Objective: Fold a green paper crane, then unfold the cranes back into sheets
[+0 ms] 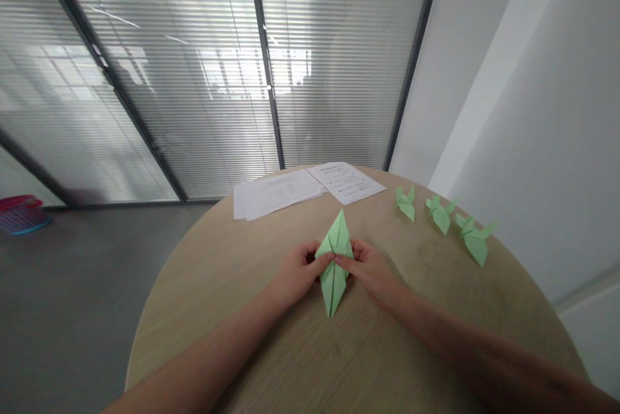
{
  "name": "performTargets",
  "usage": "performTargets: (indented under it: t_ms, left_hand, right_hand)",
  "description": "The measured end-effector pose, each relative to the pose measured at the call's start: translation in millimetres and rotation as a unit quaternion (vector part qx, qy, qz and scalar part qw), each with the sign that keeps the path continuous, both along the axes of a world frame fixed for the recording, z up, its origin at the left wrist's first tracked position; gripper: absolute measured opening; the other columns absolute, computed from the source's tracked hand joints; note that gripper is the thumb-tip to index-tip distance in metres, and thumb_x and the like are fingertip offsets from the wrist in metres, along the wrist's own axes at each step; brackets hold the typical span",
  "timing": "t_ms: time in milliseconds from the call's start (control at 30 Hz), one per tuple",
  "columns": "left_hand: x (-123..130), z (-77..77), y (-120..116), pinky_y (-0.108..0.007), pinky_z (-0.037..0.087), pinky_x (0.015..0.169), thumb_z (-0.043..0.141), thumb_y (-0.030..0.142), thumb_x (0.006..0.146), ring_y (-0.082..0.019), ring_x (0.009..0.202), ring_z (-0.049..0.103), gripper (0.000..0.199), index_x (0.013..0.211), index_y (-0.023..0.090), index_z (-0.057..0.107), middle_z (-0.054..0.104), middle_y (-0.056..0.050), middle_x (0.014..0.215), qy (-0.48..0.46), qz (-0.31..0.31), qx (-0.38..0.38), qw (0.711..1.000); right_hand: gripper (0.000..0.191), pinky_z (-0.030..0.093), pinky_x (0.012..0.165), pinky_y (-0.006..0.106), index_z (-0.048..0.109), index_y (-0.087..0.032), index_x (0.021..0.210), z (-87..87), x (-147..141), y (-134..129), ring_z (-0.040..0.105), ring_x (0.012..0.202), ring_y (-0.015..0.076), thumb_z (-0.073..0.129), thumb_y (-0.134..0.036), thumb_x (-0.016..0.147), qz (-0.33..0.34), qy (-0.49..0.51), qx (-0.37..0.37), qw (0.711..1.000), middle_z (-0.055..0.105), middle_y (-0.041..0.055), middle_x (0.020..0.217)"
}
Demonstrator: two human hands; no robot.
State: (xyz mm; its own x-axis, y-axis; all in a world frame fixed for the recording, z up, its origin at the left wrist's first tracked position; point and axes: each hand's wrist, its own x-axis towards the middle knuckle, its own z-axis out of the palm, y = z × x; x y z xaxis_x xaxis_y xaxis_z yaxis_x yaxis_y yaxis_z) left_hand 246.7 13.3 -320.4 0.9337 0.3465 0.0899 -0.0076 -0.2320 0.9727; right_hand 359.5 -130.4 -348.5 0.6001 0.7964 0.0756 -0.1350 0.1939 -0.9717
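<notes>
A light green folded paper (340,233), shaped like a long diamond with a slit down its lower half, is held over the middle of the table. My left hand (301,269) grips its left side, thumb on the front face and fingers curled behind. On the opposite edge, my right hand (371,269) pinches it the same way. Both thumb tips nearly meet at the paper's centre. The fingers behind the paper are partly hidden.
Three green origami figures, a small one (405,203), a middle one (440,212) and a nearer one (475,239), stand along the right of the round wooden table (208,278). Printed sheets (281,193) lie at its far edge. A pink and blue basket (22,214) sits on the floor.
</notes>
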Motion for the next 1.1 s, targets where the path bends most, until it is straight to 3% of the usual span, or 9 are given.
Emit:
performTargets:
  t_ms: [100, 300, 600, 833, 1100]
  left_hand:
    - [-1, 2.2, -2, -0.025, 0.043, 0.055, 0.072, 0.060, 0.080, -0.014, 0.059, 0.054, 0.045, 0.073, 0.018, 0.059, 0.057, 0.002, 0.063, 0.002, 0.024, -0.008, 1.000]
    - [-2, 4.5, -2, -0.028, 0.048, 0.055, 0.072, 0.059, 0.080, -0.016, 0.059, 0.059, 0.043, 0.075, 0.018, 0.059, 0.061, 0.000, 0.065, 0.000, 0.056, -0.021, 0.998]
    - [0, 3.3, -2, -0.026, 0.046, 0.054, 0.077, 0.056, 0.077, -0.014, 0.056, 0.057, 0.043, 0.071, 0.018, 0.059, 0.060, 0.001, 0.062, -0.016, 0.031, -0.029, 0.999]
    - [-1, 5.8, -3, -0.028, 0.046, 0.059, 0.073, 0.050, 0.080, -0.016, 0.063, 0.058, 0.035, 0.074, 0.018, 0.060, 0.060, 0.000, 0.066, -0.002, 0.045, 0.003, 0.999]
    - [-2, 8.7, -5, -0.028, 0.041, 0.066, 0.077, 0.033, 0.073, -0.016, 0.071, 0.051, 0.029, 0.081, 0.022, 0.051, 0.053, 0.004, 0.073, -0.072, 0.200, 0.155, 0.965]
  right_hand:
    - [0.034, 0.057, 0.077, 0.034, 0.072, -0.025, 0.098, 3.5, -2, 0, 0.071, 0.082, 0.0225, 0.081, -0.052, 0.078, 0.005, -0.012, 0.003, 1.000, 0.077, 0.0032, 0.093]
    - [0.048, 0.054, 0.064, 0.030, 0.072, -0.023, 0.097, 10.7, -4, -3, 0.068, 0.072, 0.0204, 0.074, -0.067, 0.078, 0.039, -0.030, -0.038, 0.998, 0.075, 0.0039, 0.085]
    - [0.038, 0.052, 0.067, 0.030, 0.075, -0.021, 0.092, 9.1, -3, -4, 0.065, 0.071, 0.0185, 0.077, -0.058, 0.080, 0.039, -0.026, -0.024, 0.999, 0.074, 0.0027, 0.082]
    - [0.037, 0.051, 0.068, 0.031, 0.075, -0.022, 0.091, 5.5, -3, -3, 0.064, 0.073, 0.0199, 0.075, -0.058, 0.081, 0.009, -0.070, -0.028, 0.997, 0.073, 0.0031, 0.083]
    - [0.030, 0.054, 0.074, 0.035, 0.073, -0.025, 0.096, 7.0, -5, -4, 0.065, 0.080, 0.0234, 0.072, -0.052, 0.084, -0.012, -0.122, -0.019, 0.992, 0.072, 0.0040, 0.089]
